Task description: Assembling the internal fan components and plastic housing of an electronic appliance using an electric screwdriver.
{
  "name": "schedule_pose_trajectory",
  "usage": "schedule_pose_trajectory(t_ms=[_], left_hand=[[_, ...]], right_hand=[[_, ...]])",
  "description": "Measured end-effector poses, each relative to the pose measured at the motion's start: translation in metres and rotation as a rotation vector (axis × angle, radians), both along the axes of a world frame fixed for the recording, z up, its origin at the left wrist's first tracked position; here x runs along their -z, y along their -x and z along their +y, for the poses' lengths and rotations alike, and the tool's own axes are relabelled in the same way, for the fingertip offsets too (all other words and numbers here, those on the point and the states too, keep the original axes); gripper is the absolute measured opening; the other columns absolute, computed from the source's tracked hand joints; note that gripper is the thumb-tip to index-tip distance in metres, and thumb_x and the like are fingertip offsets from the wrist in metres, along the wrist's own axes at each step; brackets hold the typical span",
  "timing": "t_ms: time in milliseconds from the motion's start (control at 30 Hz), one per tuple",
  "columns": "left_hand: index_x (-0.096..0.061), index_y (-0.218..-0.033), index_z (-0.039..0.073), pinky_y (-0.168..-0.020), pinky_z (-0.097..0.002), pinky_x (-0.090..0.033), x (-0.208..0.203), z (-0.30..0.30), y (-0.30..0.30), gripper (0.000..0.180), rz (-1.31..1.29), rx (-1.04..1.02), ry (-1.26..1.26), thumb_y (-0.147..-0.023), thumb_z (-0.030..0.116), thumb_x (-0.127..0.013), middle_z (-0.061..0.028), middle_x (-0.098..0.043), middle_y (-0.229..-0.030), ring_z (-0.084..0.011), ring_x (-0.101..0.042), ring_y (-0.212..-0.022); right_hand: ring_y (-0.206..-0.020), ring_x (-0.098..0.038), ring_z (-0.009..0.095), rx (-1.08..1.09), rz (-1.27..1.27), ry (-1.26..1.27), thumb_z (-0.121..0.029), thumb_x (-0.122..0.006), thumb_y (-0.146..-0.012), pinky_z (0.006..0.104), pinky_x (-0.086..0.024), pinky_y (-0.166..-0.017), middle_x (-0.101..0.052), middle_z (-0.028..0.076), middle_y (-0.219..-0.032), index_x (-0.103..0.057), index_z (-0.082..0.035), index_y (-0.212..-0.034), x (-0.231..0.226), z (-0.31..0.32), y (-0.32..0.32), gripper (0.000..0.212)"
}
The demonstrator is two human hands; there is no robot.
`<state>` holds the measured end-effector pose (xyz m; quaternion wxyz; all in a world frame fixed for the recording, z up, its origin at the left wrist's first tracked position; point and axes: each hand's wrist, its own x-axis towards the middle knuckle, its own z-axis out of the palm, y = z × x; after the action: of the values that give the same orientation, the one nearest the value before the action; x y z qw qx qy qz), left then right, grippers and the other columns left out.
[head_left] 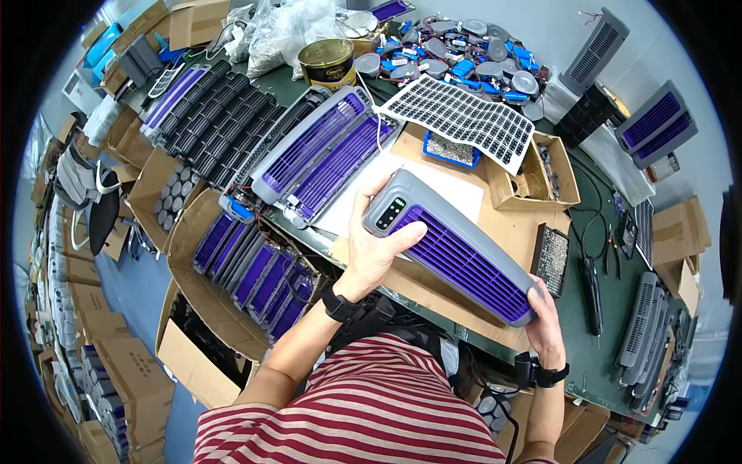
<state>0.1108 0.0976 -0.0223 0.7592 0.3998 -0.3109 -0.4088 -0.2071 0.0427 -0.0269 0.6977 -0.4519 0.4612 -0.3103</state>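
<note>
Both my hands hold up a grey tower fan [464, 259] with a purple slatted grille, slanting over the near side of the bench. My left hand [372, 251] grips its upper-left end, thumb across the front beside a small black panel with lit green marks. At the lower-right end, my right hand [543, 321] is closed around the corner, its thumb on the edge. Beneath the fan lie flat cardboard [421, 286] and a white sheet [460, 193]. Grey housings with purple grilles [328, 151] lie beyond my left hand.
An electric screwdriver [591, 298] and a tray of small screws [551, 259] lie to the right. Farther back are a sheet of black pads [464, 116], a tin can [327, 63] and piled blue-wrapped motors [464, 58]. A carton of purple-grilled parts [209, 290] stands at left.
</note>
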Motion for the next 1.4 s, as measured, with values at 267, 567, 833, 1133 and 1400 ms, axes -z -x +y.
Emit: schedule_pose_trajectory(t_ms=[267, 567, 833, 1133, 1400], left_hand=[[-0.038, -0.138, 0.008, -0.108, -0.0368, -0.035, -0.007, 0.010, -0.044, 0.095, -0.409, 0.225, -0.003, -0.061, 0.024, -0.093, -0.0127, -0.050, -0.131, -0.0217, -0.048, -0.123], [-0.054, -0.117, 0.008, -0.093, -0.0291, -0.044, -0.033, 0.011, -0.061, 0.062, -0.639, 0.192, 0.064, -0.067, 0.021, -0.089, -0.0033, -0.057, -0.115, -0.0132, -0.054, -0.104], [-0.053, -0.101, 0.013, -0.095, -0.0429, -0.043, 0.006, -0.027, -0.093, 0.054, -1.286, 0.370, 0.279, -0.058, 0.012, -0.085, -0.0121, -0.043, -0.120, -0.0332, -0.047, -0.113], [-0.069, -0.085, 0.008, -0.071, -0.0399, -0.050, -0.041, -0.084, -0.091, 0.023, -1.519, 0.312, 0.153, -0.076, 0.028, -0.077, -0.0096, -0.061, -0.087, -0.0294, -0.063, -0.082], [-0.073, -0.078, 0.010, -0.087, -0.0521, -0.041, 0.000, -0.193, -0.063, 0.010, -1.898, -0.009, -0.322, -0.074, 0.016, -0.066, -0.0125, -0.071, -0.084, -0.0299, -0.069, -0.083]], right_hand=[[-0.126, -0.048, 0.024, -0.691, 0.381, 0.243, -0.026, -0.096, -0.052, 0.0347, -0.033, -0.111, -0.053, 0.015, -0.134, -0.042, 0.005, -0.140, -0.030, -0.038, -0.010, 0.107], [-0.111, -0.059, 0.020, -0.681, 0.496, 0.485, -0.011, -0.089, -0.049, 0.0311, -0.041, -0.103, -0.063, 0.011, -0.119, -0.051, 0.007, -0.132, -0.062, -0.047, -0.048, 0.093], [-0.109, -0.048, 0.040, -0.399, 1.162, 1.247, -0.008, -0.089, -0.048, 0.0469, -0.046, -0.093, -0.044, 0.020, -0.118, -0.041, -0.008, -0.133, -0.038, -0.026, -0.058, 0.098], [-0.081, -0.066, 0.036, -0.635, 0.896, 1.126, -0.016, -0.072, -0.077, 0.0414, -0.052, -0.076, -0.068, 0.018, -0.082, -0.068, 0.001, -0.099, -0.112, -0.091, -0.123, 0.028], [-0.077, -0.066, 0.042, -0.397, 1.020, 1.315, -0.003, -0.058, -0.076, 0.0461, -0.053, -0.069, -0.064, 0.027, -0.078, -0.072, -0.003, -0.078, -0.002, -0.181, -0.216, 0.014]])
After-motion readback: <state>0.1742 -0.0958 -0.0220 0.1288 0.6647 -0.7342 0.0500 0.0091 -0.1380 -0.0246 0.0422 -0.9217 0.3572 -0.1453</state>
